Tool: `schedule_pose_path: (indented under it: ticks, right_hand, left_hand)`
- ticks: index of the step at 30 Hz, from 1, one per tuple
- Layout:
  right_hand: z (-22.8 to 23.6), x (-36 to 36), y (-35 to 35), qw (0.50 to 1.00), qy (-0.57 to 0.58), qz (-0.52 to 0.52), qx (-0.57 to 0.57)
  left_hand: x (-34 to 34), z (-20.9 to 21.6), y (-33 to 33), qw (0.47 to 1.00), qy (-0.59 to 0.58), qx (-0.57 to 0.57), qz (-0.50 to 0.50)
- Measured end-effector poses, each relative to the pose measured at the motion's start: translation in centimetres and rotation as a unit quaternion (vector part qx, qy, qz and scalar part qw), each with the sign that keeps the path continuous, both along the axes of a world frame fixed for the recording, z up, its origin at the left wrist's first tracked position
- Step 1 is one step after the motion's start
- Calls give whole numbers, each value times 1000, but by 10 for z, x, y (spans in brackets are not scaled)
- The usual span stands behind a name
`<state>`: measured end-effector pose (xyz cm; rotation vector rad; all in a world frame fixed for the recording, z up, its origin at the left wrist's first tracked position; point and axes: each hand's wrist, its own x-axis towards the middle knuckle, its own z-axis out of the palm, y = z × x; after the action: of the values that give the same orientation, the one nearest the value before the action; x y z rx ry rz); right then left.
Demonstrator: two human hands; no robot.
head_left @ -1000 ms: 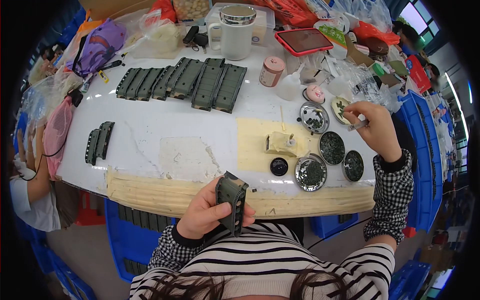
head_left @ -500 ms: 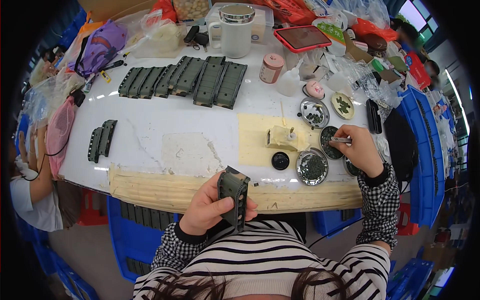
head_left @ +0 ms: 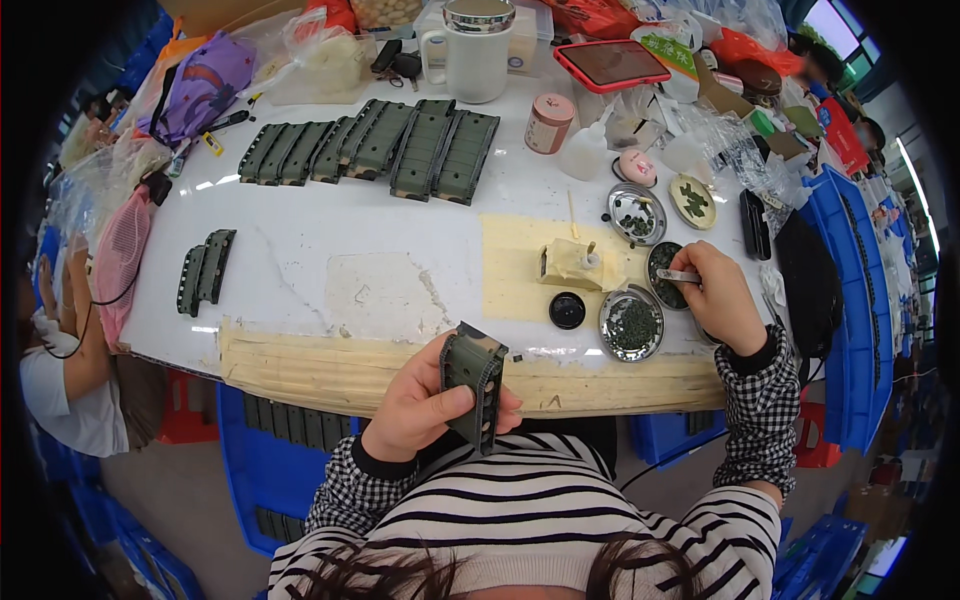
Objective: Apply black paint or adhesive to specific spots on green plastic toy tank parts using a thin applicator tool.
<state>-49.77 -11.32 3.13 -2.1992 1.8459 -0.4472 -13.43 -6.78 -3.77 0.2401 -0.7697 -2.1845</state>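
Near the table's front edge, my left hand (head_left: 412, 408) is closed around a dark green camouflage plastic part (head_left: 470, 350), long and narrow, with round holes along its side. It looks like a toy tank hull and is held tilted. My right hand (head_left: 725, 305) pinches metal tweezers (head_left: 680, 276), their tips over a round dish (head_left: 651, 280) of small dark green bits. Whether the tips hold a bit is too small to tell. Just nearer stands a metal dish (head_left: 606, 340) heaped with tiny green parts. Left of it are a black round cap (head_left: 567, 310) and a tape-wrapped block (head_left: 570, 265) with a bottle neck sticking up.
Several similar green hulls (head_left: 425, 150) stand in a row at the back left; two more (head_left: 206, 272) lie at the far left. Behind are a white mug (head_left: 472, 65), a red-cased phone (head_left: 612, 65) and a pink jar (head_left: 549, 124). Blue trays (head_left: 850, 320) flank the table.
The whole view has shifted slightly, with the tabletop things a little higher and further right. Both hands keep their grips; the tweezers stay over the same dish.
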Motion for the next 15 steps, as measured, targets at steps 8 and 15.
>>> schedule_pose_path:
  ticks: [8,15]
  right_hand:
    - [-1,4,4,999,-39,-7,-28]
    - [2,6,9,997,-64,-40,-17]
  left_hand:
    - [1,0,1,1000,-11,6,5]
    - [0,0,1,1000,-20,-1,14]
